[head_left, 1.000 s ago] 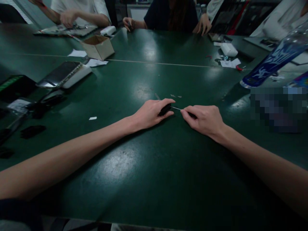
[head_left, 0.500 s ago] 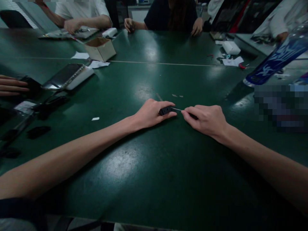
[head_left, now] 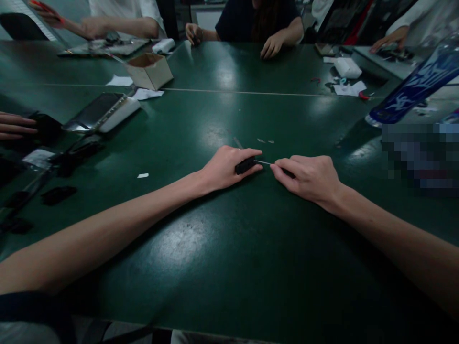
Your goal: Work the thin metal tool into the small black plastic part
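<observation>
Over the middle of the green table (head_left: pixel 229 239), my left hand (head_left: pixel 225 167) is closed around a small black block-shaped part (head_left: pixel 245 165), its thumb and forefinger along the sides. A thin metal rod (head_left: pixel 264 163) runs from the end of that part to my right hand (head_left: pixel 308 177), whose fingertips pinch it. Whether the rod sits in the part or only touches it I cannot tell. The rod's other end is hidden in my right hand. Just beyond my left hand lies a thin clear strip (head_left: pixel 237 142), with small clear scraps (head_left: pixel 261 140) to its right.
A blue-labelled bottle (head_left: pixel 401 91) stands at the right. To the left lie black parts (head_left: pixel 59 195), a white scrap (head_left: pixel 142 175), a flat device with a dark screen (head_left: pixel 95 110) and a cardboard box (head_left: pixel 150 71). A co-worker's hand (head_left: pixel 16 125) is at the left edge; other people sit opposite.
My hands keep nearly the same place and hold; the black part has tilted slightly. Across the table, one person's hand has moved inward, and the person at far left has raised a red-orange thing.
</observation>
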Tool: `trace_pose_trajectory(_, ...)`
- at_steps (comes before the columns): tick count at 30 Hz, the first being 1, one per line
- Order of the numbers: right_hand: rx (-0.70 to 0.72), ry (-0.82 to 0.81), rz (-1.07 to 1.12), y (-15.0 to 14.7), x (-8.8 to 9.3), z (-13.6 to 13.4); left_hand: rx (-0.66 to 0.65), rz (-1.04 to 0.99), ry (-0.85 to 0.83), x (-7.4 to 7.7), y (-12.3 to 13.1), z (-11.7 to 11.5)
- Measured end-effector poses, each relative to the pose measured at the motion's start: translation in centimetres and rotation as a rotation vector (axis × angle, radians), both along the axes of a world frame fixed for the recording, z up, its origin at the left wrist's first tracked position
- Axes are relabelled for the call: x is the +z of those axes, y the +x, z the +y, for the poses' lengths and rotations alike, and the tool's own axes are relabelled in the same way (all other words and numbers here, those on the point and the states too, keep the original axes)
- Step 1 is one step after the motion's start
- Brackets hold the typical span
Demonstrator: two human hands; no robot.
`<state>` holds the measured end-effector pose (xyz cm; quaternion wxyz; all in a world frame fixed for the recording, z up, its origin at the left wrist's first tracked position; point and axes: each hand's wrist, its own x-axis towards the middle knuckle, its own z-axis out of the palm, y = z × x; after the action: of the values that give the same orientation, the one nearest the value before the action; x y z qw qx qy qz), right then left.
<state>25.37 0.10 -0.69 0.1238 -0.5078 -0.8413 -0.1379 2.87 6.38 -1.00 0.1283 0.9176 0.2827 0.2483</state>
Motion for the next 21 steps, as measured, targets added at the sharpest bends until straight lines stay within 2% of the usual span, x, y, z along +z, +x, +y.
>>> trace_pose_trajectory(11, 0.069, 0.035, -0.01, 0.45, -0.33, 0.11, 0.048, 0.14, 0.1, -0.15, 0.33, -0.42)
trace_pose_trajectory(21, 0.159, 0.135, 0.007, 0.77, -0.49, 0.25, 0.055, 0.179, 0.085, -0.07, 0.38, -0.51)
